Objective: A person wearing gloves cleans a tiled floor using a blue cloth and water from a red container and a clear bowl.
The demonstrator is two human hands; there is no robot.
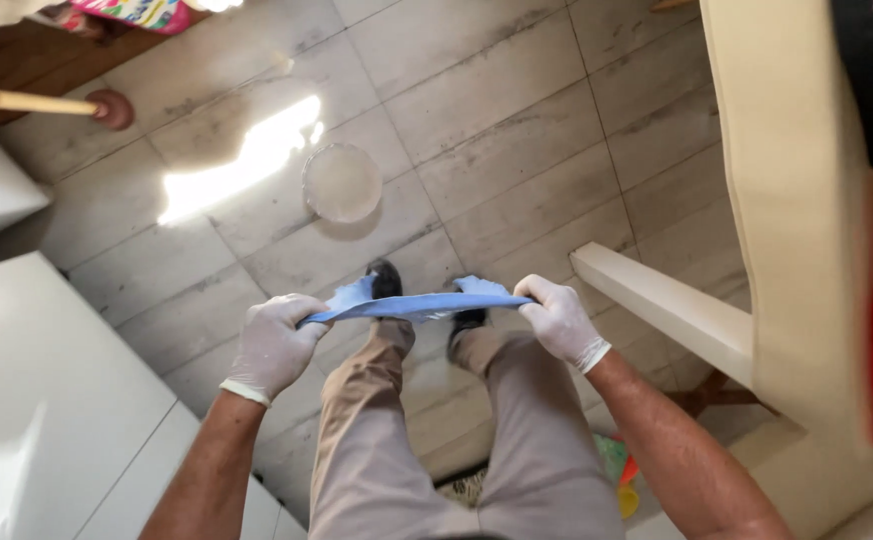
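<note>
Above the tiled floor (517, 130), a blue cloth (412, 306) is held stretched taut between two gloved hands. One end of the cloth is pinched in the closed grip of the left hand (275, 345), and the other end is clamped in the closed grip of the right hand (557, 318); both hands are covered by white gloves. Under the cloth, tan trouser legs (427, 440) and dark shoes (385, 278) are seen. Beyond the cloth, a round clear lid (342, 182) is lying on the floor, beside a bright sun patch. Well left of the cloth, a plunger (57, 104) is lying. Right of the cloth, a cream frame (657, 300) is seen.
</note>
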